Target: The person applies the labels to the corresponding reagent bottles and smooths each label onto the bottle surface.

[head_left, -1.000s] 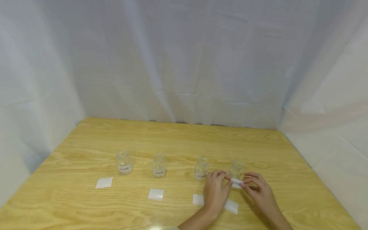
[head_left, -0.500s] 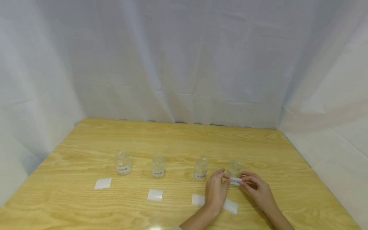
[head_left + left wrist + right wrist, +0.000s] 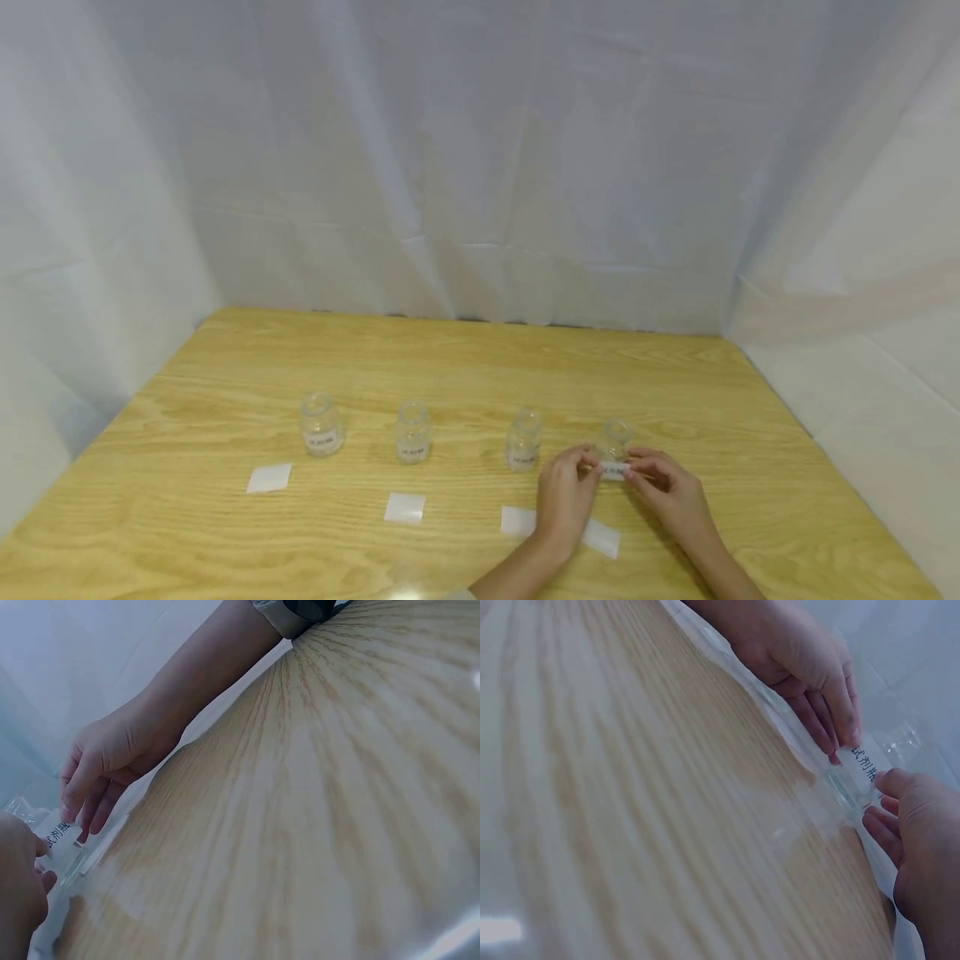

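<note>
In the head view a white label (image 3: 614, 472) with dark handwritten characters lies against the front of the rightmost clear glass bottle (image 3: 617, 435). My left hand (image 3: 566, 497) pinches the label's left end between thumb and finger. At its right end, my right hand (image 3: 672, 501) pinches it the same way. The right wrist view shows the label (image 3: 864, 762) close up, thumbs at both ends and the glass behind it. The left hand (image 3: 806, 667) comes from above there, the right hand (image 3: 930, 847) from the right. The bottle's lower sides are hidden behind the fingers.
Three more glass bottles, (image 3: 322, 425), stand in a row to the left, each bearing a written label. White paper pieces lie in front: one piece (image 3: 269, 478) at far left, another (image 3: 405, 507), and others partly under the left wrist. White curtains (image 3: 465, 167) enclose the wooden table (image 3: 465, 367).
Both hands have carried the label slightly up and back, from just in front of the rightmost bottle onto its front. During the last half second they have hardly moved.
</note>
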Action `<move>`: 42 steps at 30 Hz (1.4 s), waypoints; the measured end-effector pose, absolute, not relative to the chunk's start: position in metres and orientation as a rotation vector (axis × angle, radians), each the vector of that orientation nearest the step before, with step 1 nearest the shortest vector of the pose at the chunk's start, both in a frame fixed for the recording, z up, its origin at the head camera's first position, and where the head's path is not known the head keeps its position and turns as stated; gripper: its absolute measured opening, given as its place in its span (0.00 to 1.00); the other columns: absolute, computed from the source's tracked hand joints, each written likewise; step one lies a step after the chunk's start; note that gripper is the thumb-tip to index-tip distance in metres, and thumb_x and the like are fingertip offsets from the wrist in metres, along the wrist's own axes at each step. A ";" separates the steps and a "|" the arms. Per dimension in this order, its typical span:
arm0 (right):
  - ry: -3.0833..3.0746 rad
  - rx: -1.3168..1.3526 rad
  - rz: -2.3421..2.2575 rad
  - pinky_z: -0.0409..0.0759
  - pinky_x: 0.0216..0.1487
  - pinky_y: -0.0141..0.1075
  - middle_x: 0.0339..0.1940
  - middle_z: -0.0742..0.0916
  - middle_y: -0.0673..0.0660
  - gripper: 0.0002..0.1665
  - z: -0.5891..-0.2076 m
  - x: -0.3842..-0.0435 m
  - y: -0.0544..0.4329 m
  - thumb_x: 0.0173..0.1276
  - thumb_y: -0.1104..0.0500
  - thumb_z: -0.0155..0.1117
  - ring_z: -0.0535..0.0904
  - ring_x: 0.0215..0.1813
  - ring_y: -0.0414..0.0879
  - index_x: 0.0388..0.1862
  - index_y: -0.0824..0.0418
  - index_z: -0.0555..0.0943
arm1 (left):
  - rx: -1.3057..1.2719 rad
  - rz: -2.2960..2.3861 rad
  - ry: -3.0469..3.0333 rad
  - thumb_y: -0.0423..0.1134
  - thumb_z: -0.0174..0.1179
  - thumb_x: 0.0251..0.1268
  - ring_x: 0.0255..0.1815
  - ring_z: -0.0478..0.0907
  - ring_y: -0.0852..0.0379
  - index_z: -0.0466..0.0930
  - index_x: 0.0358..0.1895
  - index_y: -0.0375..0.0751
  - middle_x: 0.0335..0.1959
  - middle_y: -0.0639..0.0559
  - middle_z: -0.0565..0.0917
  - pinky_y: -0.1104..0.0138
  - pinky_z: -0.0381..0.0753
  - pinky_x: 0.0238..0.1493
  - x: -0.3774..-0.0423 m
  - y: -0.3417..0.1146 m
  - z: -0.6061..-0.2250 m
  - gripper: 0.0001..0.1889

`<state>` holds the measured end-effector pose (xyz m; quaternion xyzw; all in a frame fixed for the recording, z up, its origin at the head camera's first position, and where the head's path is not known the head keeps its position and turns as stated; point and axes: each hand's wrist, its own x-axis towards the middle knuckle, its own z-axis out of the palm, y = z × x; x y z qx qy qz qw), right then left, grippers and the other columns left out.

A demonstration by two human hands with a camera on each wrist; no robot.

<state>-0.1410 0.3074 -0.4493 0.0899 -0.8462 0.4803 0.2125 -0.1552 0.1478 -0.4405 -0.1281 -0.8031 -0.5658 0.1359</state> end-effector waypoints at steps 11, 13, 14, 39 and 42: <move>-2.314 0.135 1.335 0.78 0.38 0.25 0.40 0.83 0.62 0.03 -0.448 -0.140 0.298 0.55 0.71 0.67 0.79 0.39 0.35 0.28 0.66 0.81 | -0.366 -1.549 -2.306 0.27 0.67 0.48 0.34 0.80 0.60 0.81 0.27 0.38 0.38 0.48 0.84 0.77 0.77 0.33 -0.156 0.150 -0.444 0.05; -2.314 0.108 1.326 0.78 0.38 0.24 0.40 0.83 0.63 0.03 -0.448 -0.140 0.296 0.55 0.71 0.67 0.80 0.38 0.36 0.28 0.67 0.81 | -0.367 -1.528 -2.306 0.28 0.67 0.49 0.33 0.80 0.60 0.81 0.28 0.39 0.38 0.49 0.84 0.78 0.77 0.32 -0.156 0.150 -0.444 0.05; -2.314 0.098 1.320 0.77 0.38 0.24 0.40 0.83 0.63 0.03 -0.448 -0.139 0.296 0.56 0.70 0.67 0.80 0.38 0.37 0.28 0.67 0.80 | -0.367 -1.522 -2.307 0.28 0.68 0.49 0.33 0.79 0.61 0.81 0.28 0.39 0.37 0.49 0.84 0.78 0.77 0.32 -0.155 0.150 -0.443 0.05; -2.366 -0.101 1.358 0.74 0.40 0.20 0.42 0.84 0.62 0.07 -0.444 -0.138 0.291 0.58 0.63 0.68 0.77 0.41 0.31 0.27 0.67 0.81 | -0.293 -1.502 -2.332 0.30 0.69 0.47 0.24 0.74 0.66 0.81 0.25 0.42 0.24 0.56 0.81 0.78 0.74 0.24 -0.157 0.150 -0.440 0.06; -2.368 -0.095 1.363 0.74 0.41 0.20 0.42 0.84 0.62 0.07 -0.444 -0.137 0.291 0.58 0.63 0.68 0.77 0.42 0.31 0.27 0.68 0.81 | -0.289 -1.519 -2.342 0.31 0.69 0.48 0.25 0.75 0.65 0.81 0.25 0.43 0.24 0.56 0.80 0.78 0.74 0.24 -0.156 0.150 -0.439 0.06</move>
